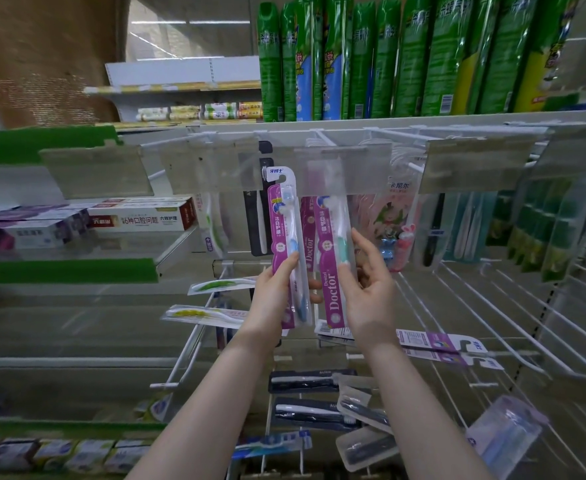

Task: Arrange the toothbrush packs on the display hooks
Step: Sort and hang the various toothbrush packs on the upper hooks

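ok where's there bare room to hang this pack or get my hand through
Free: the long bare wire hooks right of your right hand, below the green packs. Crowded: the top row around the hanging purple pack beside your held pack, and the black packs on the low hooks beneath your wrists.

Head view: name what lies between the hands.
The left hand grips a blue-brush pack; beside it, a teal-brush pack pinched by the right hand. Head view.
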The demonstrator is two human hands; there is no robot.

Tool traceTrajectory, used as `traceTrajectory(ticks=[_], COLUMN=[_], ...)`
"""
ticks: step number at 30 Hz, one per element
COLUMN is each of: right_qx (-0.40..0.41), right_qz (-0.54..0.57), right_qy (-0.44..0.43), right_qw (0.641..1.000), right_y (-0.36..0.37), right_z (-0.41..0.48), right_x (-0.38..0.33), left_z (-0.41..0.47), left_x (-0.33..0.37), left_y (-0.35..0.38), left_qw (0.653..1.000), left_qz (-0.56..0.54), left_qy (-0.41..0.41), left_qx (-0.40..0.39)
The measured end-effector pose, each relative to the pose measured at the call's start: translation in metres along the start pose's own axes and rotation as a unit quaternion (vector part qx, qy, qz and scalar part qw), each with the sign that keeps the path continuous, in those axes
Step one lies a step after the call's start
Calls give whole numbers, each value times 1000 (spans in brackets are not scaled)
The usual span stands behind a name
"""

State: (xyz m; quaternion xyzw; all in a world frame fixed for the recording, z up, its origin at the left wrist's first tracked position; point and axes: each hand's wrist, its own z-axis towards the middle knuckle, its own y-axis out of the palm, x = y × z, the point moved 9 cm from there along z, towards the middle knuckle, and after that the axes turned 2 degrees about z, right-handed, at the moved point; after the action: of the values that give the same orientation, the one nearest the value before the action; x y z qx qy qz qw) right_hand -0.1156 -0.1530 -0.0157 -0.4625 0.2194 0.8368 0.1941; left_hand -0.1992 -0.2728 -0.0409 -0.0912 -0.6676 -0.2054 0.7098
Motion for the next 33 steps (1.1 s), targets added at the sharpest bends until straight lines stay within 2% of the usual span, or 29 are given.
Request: traceTrajectory(ticks=[7, 14, 24, 33], right_qx=[-22, -27, -2, -21], right_qz=[-38, -86, -287, -310], right_qy=[18, 13, -45, -21], right_qw=[999, 996, 957, 950], right_y=[4, 11, 24, 22], right_z=[-2, 3, 45, 44], right_x=[14, 15, 9, 20], left_z=[-1, -3, 3, -1], left_x=[-3, 11, 22, 21], left_y=[-5, -15, -20, -19], left_qw=[1000, 998, 996, 997], left_qz=[-11, 8, 34, 30], left_qy=[-15, 30, 61, 58], left_qx=[20, 50, 48, 48])
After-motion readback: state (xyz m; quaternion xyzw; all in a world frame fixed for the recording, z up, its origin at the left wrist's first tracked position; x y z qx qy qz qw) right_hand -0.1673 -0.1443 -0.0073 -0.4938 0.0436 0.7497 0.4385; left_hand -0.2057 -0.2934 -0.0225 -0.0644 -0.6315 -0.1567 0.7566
